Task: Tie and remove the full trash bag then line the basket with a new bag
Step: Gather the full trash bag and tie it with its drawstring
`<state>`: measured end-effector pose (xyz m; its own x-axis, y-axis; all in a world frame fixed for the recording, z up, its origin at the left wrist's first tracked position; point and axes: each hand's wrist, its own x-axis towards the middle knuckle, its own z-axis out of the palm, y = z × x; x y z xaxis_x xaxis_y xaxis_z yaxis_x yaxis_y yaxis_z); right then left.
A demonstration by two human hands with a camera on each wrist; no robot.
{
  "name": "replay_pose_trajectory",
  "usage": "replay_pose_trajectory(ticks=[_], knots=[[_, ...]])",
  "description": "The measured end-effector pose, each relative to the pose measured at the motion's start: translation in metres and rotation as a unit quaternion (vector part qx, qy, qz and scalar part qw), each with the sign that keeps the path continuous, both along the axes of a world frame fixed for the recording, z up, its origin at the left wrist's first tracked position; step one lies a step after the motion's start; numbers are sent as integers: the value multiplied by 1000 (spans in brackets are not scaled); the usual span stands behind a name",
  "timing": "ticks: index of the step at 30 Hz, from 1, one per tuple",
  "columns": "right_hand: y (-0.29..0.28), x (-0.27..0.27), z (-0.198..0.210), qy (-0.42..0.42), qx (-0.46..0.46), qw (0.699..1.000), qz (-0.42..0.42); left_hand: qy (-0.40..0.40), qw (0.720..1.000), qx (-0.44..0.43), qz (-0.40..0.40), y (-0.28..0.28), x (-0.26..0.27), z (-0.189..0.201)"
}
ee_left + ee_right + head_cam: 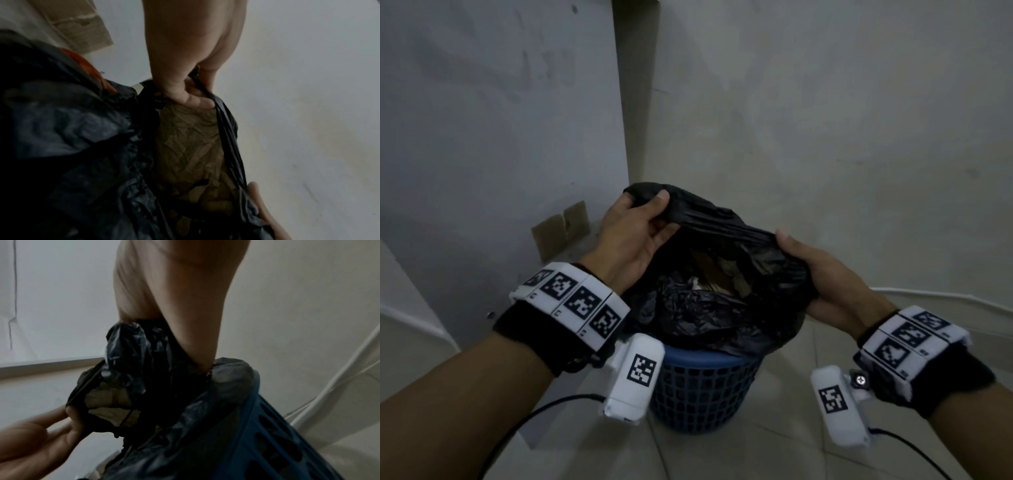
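Observation:
A full black trash bag (pixel 709 308) sits in a blue lattice basket (pixel 702 390) on the floor. My left hand (pixel 640 222) grips the bag's rim at the far left, thumb on top. The right hand (pixel 815 270) grips the rim at the right side. Between them the far rim (pixel 726 222) is pulled taut and bunched. Crumpled brown paper (pixel 189 146) shows inside the bag's mouth. In the left wrist view the left hand (pixel 191 91) curls round the black plastic (pixel 228 129). Seen from the right wrist, the right hand (pixel 164 331) clutches bunched plastic (pixel 127 352) above the basket (pixel 273 443).
The basket stands in a corner of pale walls (pixel 825 120) on a tiled floor (pixel 791 445). A piece of cardboard (pixel 561 229) leans against the left wall. Cables (pixel 541 411) trail from the wrist cameras near the floor.

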<state>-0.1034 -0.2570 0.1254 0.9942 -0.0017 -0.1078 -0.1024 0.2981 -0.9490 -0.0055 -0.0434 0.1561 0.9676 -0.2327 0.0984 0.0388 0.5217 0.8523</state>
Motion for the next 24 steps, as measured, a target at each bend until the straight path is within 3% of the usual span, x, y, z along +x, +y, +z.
replay_pose_trajectory(ticks=[4,7,11,17,20,24], knots=[[6,0,5,2,43,999,13,19,999,13,31,-10,1,1],[8,0,6,1,54,999,7,49,998,-3,-50,-14,-8,2],[10,0,4,8,51,999,10,23,986,51,-159,-20,-21,0],[6,3,1,3,-29,999,12,-50,993,105,-33,-30,-26,1],[1,0,7,-33,-121,992,4,-38,996,73,42,-26,-16,5],[-5,-3,9,-50,-179,982,-25,-3,998,23,63,-18,-7,4]])
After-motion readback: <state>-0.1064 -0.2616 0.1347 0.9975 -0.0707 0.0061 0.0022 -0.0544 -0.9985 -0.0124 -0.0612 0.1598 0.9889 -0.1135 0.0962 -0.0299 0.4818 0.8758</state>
